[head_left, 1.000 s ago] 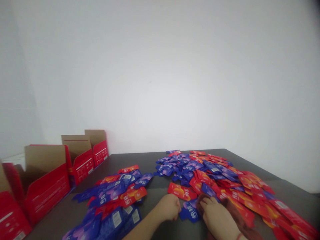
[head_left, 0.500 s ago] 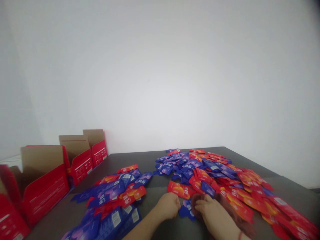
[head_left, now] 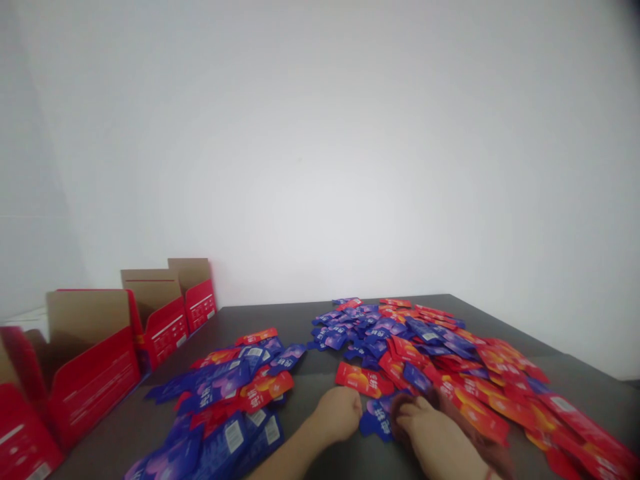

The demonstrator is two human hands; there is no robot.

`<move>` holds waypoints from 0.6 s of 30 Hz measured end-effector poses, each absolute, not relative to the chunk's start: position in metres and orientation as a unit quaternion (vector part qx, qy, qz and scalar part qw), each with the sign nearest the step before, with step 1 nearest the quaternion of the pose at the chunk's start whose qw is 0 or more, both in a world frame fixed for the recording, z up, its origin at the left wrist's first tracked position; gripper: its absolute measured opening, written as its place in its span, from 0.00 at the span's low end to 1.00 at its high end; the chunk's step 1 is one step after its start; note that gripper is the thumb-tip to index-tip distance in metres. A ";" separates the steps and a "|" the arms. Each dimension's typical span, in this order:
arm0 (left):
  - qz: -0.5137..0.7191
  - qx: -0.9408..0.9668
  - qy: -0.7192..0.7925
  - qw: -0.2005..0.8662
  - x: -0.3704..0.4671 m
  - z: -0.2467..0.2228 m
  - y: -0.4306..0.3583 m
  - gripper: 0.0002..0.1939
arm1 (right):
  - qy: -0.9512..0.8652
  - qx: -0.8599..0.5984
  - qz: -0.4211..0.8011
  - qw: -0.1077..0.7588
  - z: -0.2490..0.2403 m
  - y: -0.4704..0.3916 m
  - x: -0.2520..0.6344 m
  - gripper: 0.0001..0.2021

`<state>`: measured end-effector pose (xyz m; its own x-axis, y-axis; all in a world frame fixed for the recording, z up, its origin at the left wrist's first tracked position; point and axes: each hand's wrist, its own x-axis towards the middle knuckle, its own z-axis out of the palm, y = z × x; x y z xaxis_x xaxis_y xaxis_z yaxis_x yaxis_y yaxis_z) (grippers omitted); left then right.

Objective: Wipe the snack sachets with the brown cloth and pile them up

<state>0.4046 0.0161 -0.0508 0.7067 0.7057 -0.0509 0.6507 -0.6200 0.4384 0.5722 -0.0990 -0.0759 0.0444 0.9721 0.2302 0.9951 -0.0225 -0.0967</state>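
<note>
My left hand (head_left: 339, 415) is closed in a loose fist above the dark table, left of a blue packet (head_left: 376, 421); nothing can be made out in it. Just right of that packet, my right hand (head_left: 431, 430) has its fingers curled down against a crumpled brown, cloth-like thing (head_left: 487, 448), which spreads under and behind the hand. Beyond both hands lies a red-orange packet (head_left: 364, 380). A large mixed pile of red packets (head_left: 473, 407) and blue packets (head_left: 383, 327) covers the right side.
A smaller pile of blue and red packets (head_left: 225, 387) lies to the left. Open red cardboard boxes (head_left: 95, 377) stand in a row along the left edge of the dark table (head_left: 280, 317). A pale wall (head_left: 320, 167) rises behind.
The right hand's fingers have curled down further over the brown thing. My left hand has hardly moved. The view has shifted slightly.
</note>
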 end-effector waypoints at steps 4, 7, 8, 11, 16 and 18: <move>0.057 0.901 0.380 0.203 0.406 -0.053 0.017 0.11 | -0.647 -0.756 -0.069 0.068 -0.066 -0.097 0.580 0.20; 0.054 0.901 0.385 0.192 0.407 -0.054 0.016 0.11 | -0.676 -0.731 -0.062 0.063 -0.066 -0.091 0.571 0.23; 0.055 0.901 0.387 0.188 0.407 -0.053 0.016 0.11 | -0.695 -0.713 -0.053 0.072 -0.068 -0.088 0.567 0.24; 0.052 0.903 0.389 0.176 0.407 -0.051 0.015 0.11 | -0.734 -0.672 -0.027 0.099 -0.075 -0.086 0.557 0.22; 0.032 0.909 0.372 0.184 0.406 -0.050 0.018 0.10 | -0.704 -0.702 -0.033 0.106 -0.074 -0.094 0.567 0.20; 0.029 0.910 0.370 0.188 0.405 -0.050 0.018 0.09 | -0.657 -0.747 -0.054 0.087 -0.070 -0.097 0.575 0.21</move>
<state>0.4049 0.0184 -0.0504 0.7250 0.6834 -0.0857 0.6615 -0.6561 0.3632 0.5752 -0.0968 -0.0702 0.1318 0.9720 0.1947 0.9907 -0.1227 -0.0581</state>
